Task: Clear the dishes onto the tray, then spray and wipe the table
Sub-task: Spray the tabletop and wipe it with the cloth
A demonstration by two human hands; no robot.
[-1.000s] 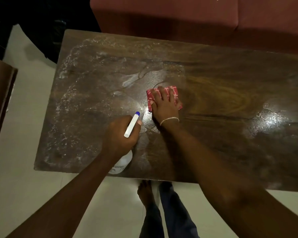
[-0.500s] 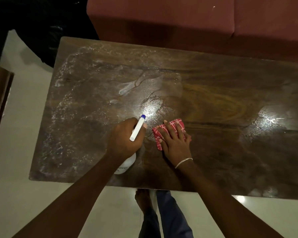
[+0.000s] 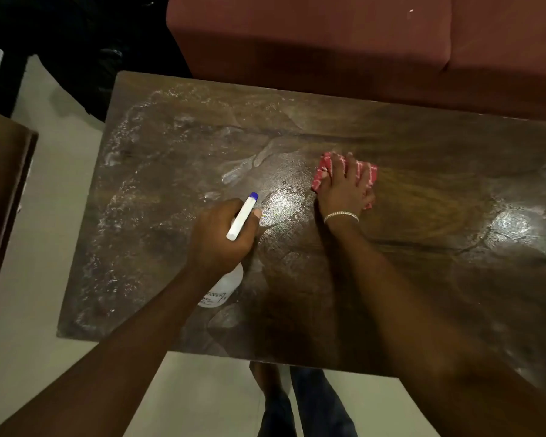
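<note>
The left hand [image 3: 219, 236] is curled round the neck of a spray bottle [image 3: 226, 287] and grips it, with the white spray head [image 3: 242, 217] and its blue tip sticking out past the knuckles and aimed across the table. The bottle's pale, see-through body hangs below the hand, tilted toward the near edge. It carries a white label with a black border. The letters "AYER" can be read on its top line, and the smaller lines under it are too fine to make out.

The right hand [image 3: 344, 192] lies flat, its fingers spread and straight, and presses a red cloth [image 3: 321, 171] with a white pattern onto the middle of the table. A thin silver bracelet [image 3: 341, 216] circles that wrist.

The table [image 3: 423, 279] is dark wood with strong grain. Its left half is covered in wet streaks and pale droplets, and bright glare spots sit between the hands and far to the right.

Beyond the far edge stands a reddish-brown sofa [image 3: 360, 42]. The floor [image 3: 29, 310] is pale, and another piece of brown furniture [image 3: 4, 184] stands at the left. The person's bare foot [image 3: 267, 378] and blue trouser legs [image 3: 316, 408] show below the near edge.
</note>
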